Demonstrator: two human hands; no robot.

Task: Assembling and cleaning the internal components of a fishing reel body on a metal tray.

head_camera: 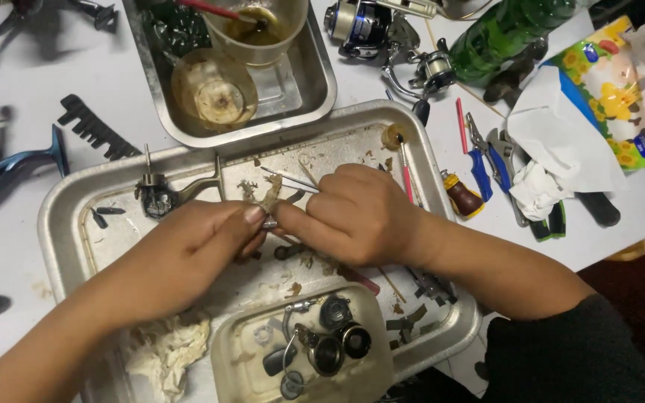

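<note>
Both hands are meeting over the big, shallow silver metal tray (65,201) in the middle of the white table (24,82). The left hand (188,254) is pinching a tiny silver metal part (269,222) between thumb and fingertips. The right hand (356,213) is curled tight and pinching thin metal tweezers (293,181), and the tips are pointing at a dirty little wad of cotton (266,192) sitting just above the small part.

It looks like the cleaning step is going on: old grease is being wiped off one small piece of a fishing reel. Doing it well is going to call for tiny, slow rubs and a firm pinch, because the part is so small it could slip and drop among the other bits in the tray.

Near the wrists, a small clear plastic dish (240,351) is holding dark round reel parts (335,336). A crumpled dirty white rag (169,351) is lying beside it. A blue fishing reel (367,26) is resting further away.
</note>
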